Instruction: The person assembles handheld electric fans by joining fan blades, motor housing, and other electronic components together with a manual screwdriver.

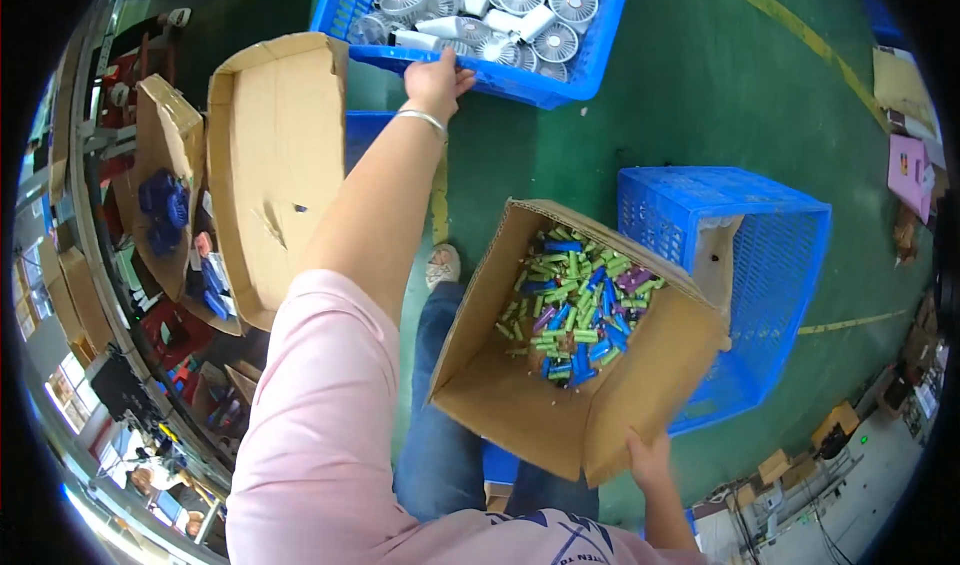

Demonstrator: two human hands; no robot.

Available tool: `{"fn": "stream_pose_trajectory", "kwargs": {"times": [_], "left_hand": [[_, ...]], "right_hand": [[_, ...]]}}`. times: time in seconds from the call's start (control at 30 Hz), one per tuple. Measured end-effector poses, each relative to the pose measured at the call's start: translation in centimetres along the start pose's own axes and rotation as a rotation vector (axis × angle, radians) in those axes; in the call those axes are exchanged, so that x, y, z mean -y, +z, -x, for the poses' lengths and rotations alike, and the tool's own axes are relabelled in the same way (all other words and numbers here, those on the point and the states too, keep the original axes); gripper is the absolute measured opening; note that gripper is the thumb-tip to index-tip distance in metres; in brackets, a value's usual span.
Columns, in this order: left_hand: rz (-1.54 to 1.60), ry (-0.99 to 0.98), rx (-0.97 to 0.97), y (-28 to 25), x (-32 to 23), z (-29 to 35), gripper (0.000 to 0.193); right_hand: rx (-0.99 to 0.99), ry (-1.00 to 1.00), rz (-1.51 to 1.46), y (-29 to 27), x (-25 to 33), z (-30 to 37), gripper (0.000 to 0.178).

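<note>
My left hand (435, 87) reaches far forward, its fingers closed over the near rim of a blue plastic crate (545, 89). Piled in that crate are many white and grey handheld fans (500, 27). At my lower right, my right hand (650, 461) grips the edge of an open cardboard box (515, 433); part of its fingers is hidden behind the cardboard. The box tilts in front of my legs. Loose cylindrical battery cells (580, 310) in green, blue and purple lie heaped inside it.
Another blue crate (780, 265) lies on its side, right of the box. Large cardboard trays (285, 155) stand on the left, near a bench with a metal rail. Yellow lines (775, 10) mark the green floor. A pink box (908, 170) is at the far right.
</note>
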State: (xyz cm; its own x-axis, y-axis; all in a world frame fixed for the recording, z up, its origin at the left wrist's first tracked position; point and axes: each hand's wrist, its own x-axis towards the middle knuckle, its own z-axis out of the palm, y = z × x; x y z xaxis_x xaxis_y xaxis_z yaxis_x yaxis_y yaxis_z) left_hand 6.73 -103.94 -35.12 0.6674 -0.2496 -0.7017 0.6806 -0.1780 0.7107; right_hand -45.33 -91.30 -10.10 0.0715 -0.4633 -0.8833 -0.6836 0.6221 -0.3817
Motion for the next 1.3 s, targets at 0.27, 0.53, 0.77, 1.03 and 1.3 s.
{"fn": "stream_pose_trajectory", "kwargs": {"times": [0.27, 0.53, 0.77, 1.03, 1.3], "left_hand": [[0.119, -0.043, 0.013, 1.4, 2.8, 2.2, 0.018], [0.396, -0.084, -0.003, 6.0, 10.8, 10.6, 0.022], [0.395, -0.136, -0.038, 1.0, 15.6, 15.6, 0.018], [0.094, -0.398, 0.23, -14.8, 31.4, 22.8, 0.016], [-1.758, 1.066, 0.473, -8.1, 13.1, 9.5, 0.062]], "right_hand": [[-0.005, -0.063, 0.207, -7.7, 1.5, 6.4, 0.055], [-0.087, 0.043, 0.458, -12.5, 4.3, 9.1, 0.062], [-0.292, 0.348, 0.347, -12.0, 8.1, 12.1, 0.08], [-0.352, 0.319, -0.133, -9.1, 1.6, 13.0, 0.086], [-0.633, 0.281, -0.712, -5.6, -13.7, 11.4, 0.067]]}}
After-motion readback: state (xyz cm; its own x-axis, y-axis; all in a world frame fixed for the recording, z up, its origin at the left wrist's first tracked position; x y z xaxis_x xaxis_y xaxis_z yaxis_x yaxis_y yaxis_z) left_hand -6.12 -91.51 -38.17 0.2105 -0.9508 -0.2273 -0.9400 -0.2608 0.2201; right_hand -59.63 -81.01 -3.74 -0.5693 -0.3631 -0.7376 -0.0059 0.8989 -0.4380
